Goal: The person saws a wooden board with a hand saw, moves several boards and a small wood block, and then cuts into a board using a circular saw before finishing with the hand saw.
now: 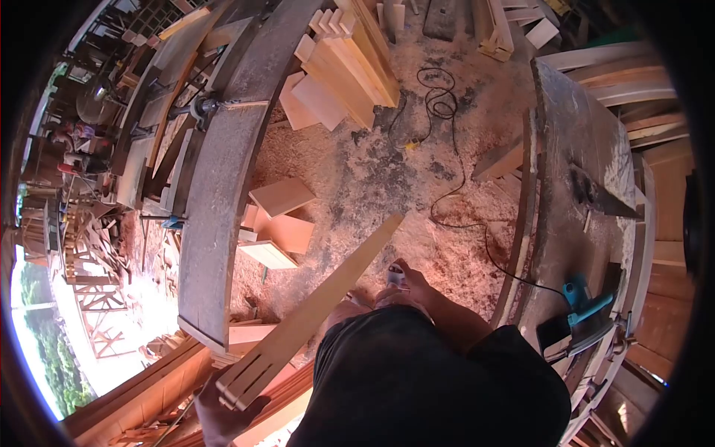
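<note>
A long, pale wooden board (320, 305) slants across the view in front of my body. Narrow slots are cut into its near end, at lower left, and its far end looks narrower, over the sawdust-covered floor. My left hand (223, 415) is wrapped round the slotted end. My right hand (410, 279) hangs in front of my legs, apart from the board. A small grey-white patch shows beside its fingers, and I cannot tell whether the hand holds it.
A long workbench (212, 179) runs along the left. On the right bench (577, 141) lies a teal power tool (588, 302); its black cord (465, 179) loops over the floor. Stacked timber (346, 67) stands ahead, with loose wood pieces (283, 197) beside the left bench.
</note>
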Demonstrator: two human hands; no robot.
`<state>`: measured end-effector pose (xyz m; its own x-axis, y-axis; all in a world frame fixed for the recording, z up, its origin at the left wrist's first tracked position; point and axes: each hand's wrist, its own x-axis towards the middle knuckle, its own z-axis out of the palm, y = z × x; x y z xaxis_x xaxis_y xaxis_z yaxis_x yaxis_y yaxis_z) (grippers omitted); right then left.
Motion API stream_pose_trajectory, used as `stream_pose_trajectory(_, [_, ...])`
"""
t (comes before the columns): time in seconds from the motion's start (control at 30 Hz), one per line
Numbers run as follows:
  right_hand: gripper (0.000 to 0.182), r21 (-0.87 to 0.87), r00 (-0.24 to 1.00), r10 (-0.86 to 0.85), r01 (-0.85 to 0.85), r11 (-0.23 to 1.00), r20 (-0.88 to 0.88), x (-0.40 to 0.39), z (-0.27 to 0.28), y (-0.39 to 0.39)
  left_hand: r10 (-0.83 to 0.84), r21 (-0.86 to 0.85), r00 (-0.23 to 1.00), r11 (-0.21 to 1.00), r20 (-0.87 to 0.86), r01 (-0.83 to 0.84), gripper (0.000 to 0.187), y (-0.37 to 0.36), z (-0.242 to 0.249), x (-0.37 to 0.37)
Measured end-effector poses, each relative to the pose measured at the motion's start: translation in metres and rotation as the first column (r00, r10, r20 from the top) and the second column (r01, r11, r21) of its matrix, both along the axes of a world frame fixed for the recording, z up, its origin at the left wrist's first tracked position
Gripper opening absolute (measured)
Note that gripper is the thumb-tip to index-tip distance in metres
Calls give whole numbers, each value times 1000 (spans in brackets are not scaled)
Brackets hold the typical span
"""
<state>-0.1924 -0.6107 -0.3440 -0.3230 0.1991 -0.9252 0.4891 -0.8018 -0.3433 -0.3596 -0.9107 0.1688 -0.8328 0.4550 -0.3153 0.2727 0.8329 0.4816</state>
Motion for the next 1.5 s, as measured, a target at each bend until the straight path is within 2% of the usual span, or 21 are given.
stream_pose_trajectory(0.03, [79,-125,987,-163,162,979,-3,-22,-5,12,11,122,994,992,106,-24,73,9,32,-6])
stream_pose_trajectory(0.1, [85,-372,874,-440,345,862,-208,-60,0,43,49,254,989,964,142,-84,73,15,52,-23])
stream_pose_trajectory(0.17, [85,-602,532,-646,285,746,-548,-99,53,86,143,358,974,912,174,-198,74,16,46,-56])
stream_pose_trajectory(0.23, [81,-549,368,-717,467,693,-592,-150,143,127,258,450,936,825,238,-342,74,20,13,-101])
stream_pose_trajectory(0.27, [79,-526,276,-740,557,643,-614,-165,169,147,306,492,909,767,283,-412,75,21,-10,-130])
stream_pose_trajectory(0.3, [72,-468,238,-672,558,686,-701,-171,175,164,343,524,879,707,332,-475,75,26,-33,-162])
stream_pose_trajectory(0.4, [71,-245,314,-558,660,710,-768,-174,210,206,336,606,802,528,494,-595,76,57,-103,-263])
stream_pose_trajectory(0.53, [68,-59,346,-679,866,497,-648,-162,212,237,67,604,708,468,703,-645,78,135,-168,-386])
stream_pose_trajectory(0.57, [65,-57,296,-748,912,406,-594,-156,217,239,33,594,707,516,706,-617,79,157,-187,-418])
stream_pose_trajectory(0.6, [64,-33,266,-781,939,343,-565,-148,217,239,191,563,811,632,553,-533,84,175,-219,-452])
stream_pose_trajectory(0.7, [63,20,103,-843,994,109,-528,-121,205,237,-3,499,861,816,509,-292,76,287,-250,-512])
stream_pose_trajectory(0.8, [62,98,-41,-909,991,-89,-415,-97,212,241,-173,402,871,915,460,-30,68,438,-239,-491])
stream_pose_trajectory(0.9, [66,71,-202,-873,963,-260,-444,-74,210,255,-359,398,853,895,379,200,66,552,-237,-465])
stream_pose_trajectory(1.03, [60,98,-313,-813,908,-408,-491,-48,185,270,-597,421,701,793,390,440,69,697,-243,-442])
stream_pose_trajectory(1.1, [57,127,-310,-833,905,-407,-459,-40,195,281,-670,402,615,742,416,536,71,774,-262,-436])
stream_pose_trajectory(1.2, [54,119,-280,-891,933,-341,-358,-36,192,281,-602,296,593,791,535,536,78,856,-244,-375])
stream_pose_trajectory(1.23, [54,133,-263,-912,939,-317,-316,-33,196,290,-468,161,616,859,633,486,82,892,-251,-368])
stream_pose_trajectory(1.27, [55,144,-244,-931,946,-290,-272,-32,198,300,-500,172,584,833,640,525,83,925,-261,-360])
stream_pose_trajectory(1.33, [56,240,-312,-912,895,-376,-267,-42,179,320,-551,173,519,776,653,606,84,982,-275,-341])
stream_pose_trajectory(1.4, [57,271,-373,-899,863,-427,-231,-49,165,340,-589,177,547,760,595,626,78,1034,-277,-313])
stream_pose_trajectory(1.5, [62,220,-454,-871,845,-488,-187,-46,208,376,-700,214,483,659,526,721,68,1123,-286,-256])
